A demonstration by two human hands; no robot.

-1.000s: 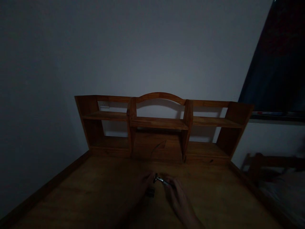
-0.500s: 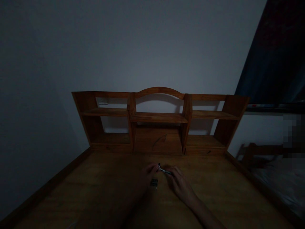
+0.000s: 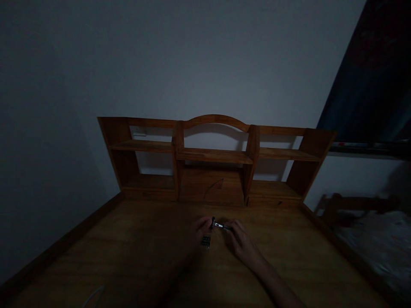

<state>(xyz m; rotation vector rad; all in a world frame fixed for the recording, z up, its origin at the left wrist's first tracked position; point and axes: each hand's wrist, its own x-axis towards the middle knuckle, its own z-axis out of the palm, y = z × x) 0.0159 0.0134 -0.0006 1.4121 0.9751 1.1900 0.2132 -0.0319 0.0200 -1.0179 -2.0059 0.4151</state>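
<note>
In dim light, my right hand (image 3: 240, 241) is closed around the dark end of a slim silver-and-black handle, which looks like that of a razor (image 3: 220, 225). The razor points left and has a dark crosswise head at its tip. My left hand (image 3: 199, 229) pinches at that head, its fingers partly lost in shadow. Below the razor, close to the left hand, a small dark pack (image 3: 206, 241) lies on the wooden desk (image 3: 144, 239). Rows show on the pack, but its contents are too dark to make out.
A wooden shelf unit (image 3: 215, 156) stands along the desk's back edge against a pale wall. A thin white cord (image 3: 93, 295) lies at the front left. Beyond the desk's right edge are a dark curtain (image 3: 369, 81) and pale bedding (image 3: 379, 244).
The razor's head has turned and shows more plainly as a crosspiece between the hands. Both hands stay near the same place. The view has shifted slightly, bringing more white cord into sight.
</note>
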